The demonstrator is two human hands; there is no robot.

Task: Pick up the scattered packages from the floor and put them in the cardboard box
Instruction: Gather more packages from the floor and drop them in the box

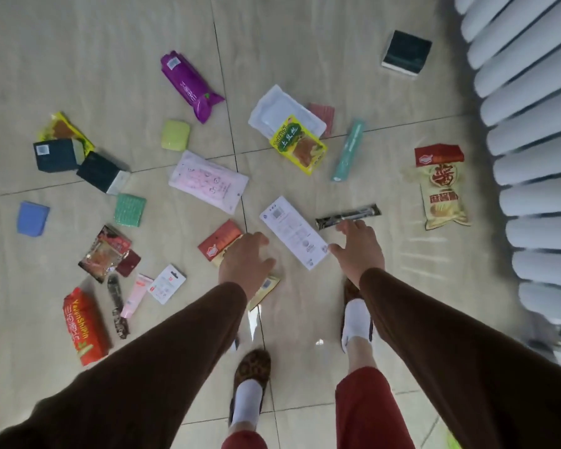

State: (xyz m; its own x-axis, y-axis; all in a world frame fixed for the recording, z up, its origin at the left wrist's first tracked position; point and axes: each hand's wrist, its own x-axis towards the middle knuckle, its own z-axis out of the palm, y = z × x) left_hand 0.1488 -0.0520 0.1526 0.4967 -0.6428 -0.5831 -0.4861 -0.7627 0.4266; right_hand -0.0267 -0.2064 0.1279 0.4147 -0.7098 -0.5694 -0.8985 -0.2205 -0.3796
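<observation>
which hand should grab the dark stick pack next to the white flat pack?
Right. The right hand is open with its fingertips right beside the dark stick pack. The left hand hovers over the red-and-gold packet, with the white flat pack lying between it and the stick.

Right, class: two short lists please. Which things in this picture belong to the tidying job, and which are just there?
Part of the job:
left hand
right hand
purple packet
white flat packet
black bar
red and cream snack bag
pink pouch

Just there:
tiled floor
white ribbed surface

No cardboard box clearly shows.
</observation>
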